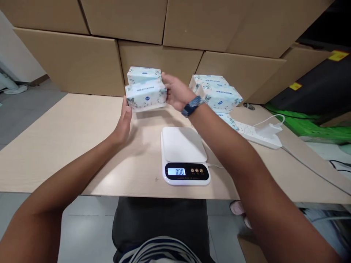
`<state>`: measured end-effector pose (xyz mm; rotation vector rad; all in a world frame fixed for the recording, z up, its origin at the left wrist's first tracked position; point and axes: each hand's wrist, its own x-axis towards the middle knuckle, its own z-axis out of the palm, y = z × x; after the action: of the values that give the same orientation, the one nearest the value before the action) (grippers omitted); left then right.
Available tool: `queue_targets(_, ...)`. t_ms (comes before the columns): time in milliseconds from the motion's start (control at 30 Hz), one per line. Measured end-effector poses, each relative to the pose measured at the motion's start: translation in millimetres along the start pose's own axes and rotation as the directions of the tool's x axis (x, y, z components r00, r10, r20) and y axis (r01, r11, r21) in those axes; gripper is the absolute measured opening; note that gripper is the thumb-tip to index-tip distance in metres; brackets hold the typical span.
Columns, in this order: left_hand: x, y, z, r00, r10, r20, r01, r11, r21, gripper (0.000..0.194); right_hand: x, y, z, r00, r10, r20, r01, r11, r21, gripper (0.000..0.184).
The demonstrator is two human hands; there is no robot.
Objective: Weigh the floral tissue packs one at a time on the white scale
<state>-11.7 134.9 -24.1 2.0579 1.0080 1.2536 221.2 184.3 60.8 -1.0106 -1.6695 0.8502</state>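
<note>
Between my two hands is a tissue pack (pixel 146 97), white and pale blue with a leaf print. My left hand (pixel 124 122) presses on its left end, and my right hand (pixel 177 91) grips its right end. Right behind it sits another tissue pack (pixel 144 74), close to the cardboard boxes. A white digital scale (pixel 185 146) lies nearer to me, its display reading 0.00 and its plate bare. Beyond my right forearm are several stacked tissue packs (pixel 219 96) of the same print.
Large cardboard boxes (pixel 161 62) form a wall along the back of the wooden table (pixel 68 157). A white power strip (pixel 260 137) with a plugged-in charger and cables lies at the right. Past it are a green item (pixel 309 126) and a dark bulky object (pixel 309 84).
</note>
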Motion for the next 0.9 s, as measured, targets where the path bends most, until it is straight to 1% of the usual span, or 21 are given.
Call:
queue_targets(33, -6, 16, -0.3, 0.999, 0.046, 0.015, -0.046, 0.998, -0.041, 0.097, -18, -17, -15, 0.998, 0.063, 0.001, -0.063, 0.997, 0.05, 0.088)
queue_targets(67, -13, 32, -0.1, 0.993, 0.11, 0.031, -0.107, 0.991, -0.082, 0.095, -40, -35, -30, 0.996, 0.085, -0.005, -0.085, 0.994, 0.065, 0.079)
queue_targets(133, -32, 59, 2.8, 0.97, 0.223, 0.102, -0.205, 0.965, -0.161, 0.089, -91, -65, -56, 0.998, 0.059, -0.037, -0.059, 0.998, 0.012, 0.059)
queue_targets(167, -42, 69, 6.3, 0.954, 0.271, 0.126, -0.246, 0.951, -0.188, 0.086, -118, -75, -65, 0.998, 0.04, -0.055, -0.042, 0.999, -0.033, 0.054)
queue_targets(200, -53, 76, 11.2, 0.942, 0.311, 0.127, -0.281, 0.937, -0.206, 0.083, -143, -81, -73, 0.996, 0.043, -0.073, -0.048, 0.997, -0.061, 0.054)
queue_targets(233, -64, 79, 17.4, 0.935, 0.339, 0.105, -0.31, 0.925, -0.221, 0.08, -165, -82, -78, 0.993, 0.059, -0.103, -0.065, 0.996, -0.054, 0.056)
queue_targets(300, -82, 80, 31.9, 0.937, 0.345, 0.052, -0.32, 0.91, -0.263, 0.076, -199, -73, -83, 0.972, 0.165, -0.165, -0.162, 0.986, 0.034, 0.06)
queue_targets(333, -89, 77, 38.8, 0.945, 0.323, 0.046, -0.296, 0.908, -0.296, 0.073, -209, -64, -84, 0.953, 0.237, -0.19, -0.226, 0.971, 0.08, 0.06)
queue_targets(367, -95, 75, 44.6, 0.954, 0.291, 0.068, -0.254, 0.909, -0.331, 0.072, -216, -54, -84, 0.93, 0.306, -0.204, -0.287, 0.951, 0.118, 0.06)
queue_targets(433, -101, 70, 51.5, 0.959, 0.232, 0.162, -0.154, 0.908, -0.389, 0.068, -223, -36, -85, 0.89, 0.408, -0.206, -0.381, 0.911, 0.156, 0.06)
queue_targets(500, -104, 67, 52.1, 0.951, 0.199, 0.237, -0.081, 0.9, -0.429, 0.067, -227, -23, -86, 0.87, 0.448, -0.209, -0.419, 0.892, 0.168, 0.061)
queue_targets(567, -104, 66, 49.5, 0.943, 0.169, 0.285, -0.021, 0.889, -0.457, 0.069, -230, -14, -87, 0.859, 0.445, -0.254, -0.412, 0.894, 0.175, 0.061)
queue_targets(600, -103, 65, 48.1, 0.943, 0.152, 0.295, 0.003, 0.885, -0.466, 0.069, -233, -11, -87, 0.86, 0.424, -0.284, -0.392, 0.905, 0.163, 0.061)
queue_targets(667, -103, 64, 46.3, 0.945, 0.13, 0.3, 0.03, 0.879, -0.475, 0.068, -239, -6, -88, 0.878, 0.35, -0.326, -0.334, 0.937, 0.105, 0.056)
queue_targets(800, -101, 62, 45.7, 0.944, 0.103, 0.312, 0.064, 0.874, -0.482, 0.065, -249, 5, -87, 0.921, 0.173, -0.349, -0.211, 0.975, -0.074, 0.043)
queue_targets(900, -98, 60, 44.9, 0.949, 0.059, 0.309, 0.094, 0.884, -0.458, 0.068, -252, 13, -88, 0.922, 0.057, -0.383, -0.134, 0.975, -0.179, 0.04)
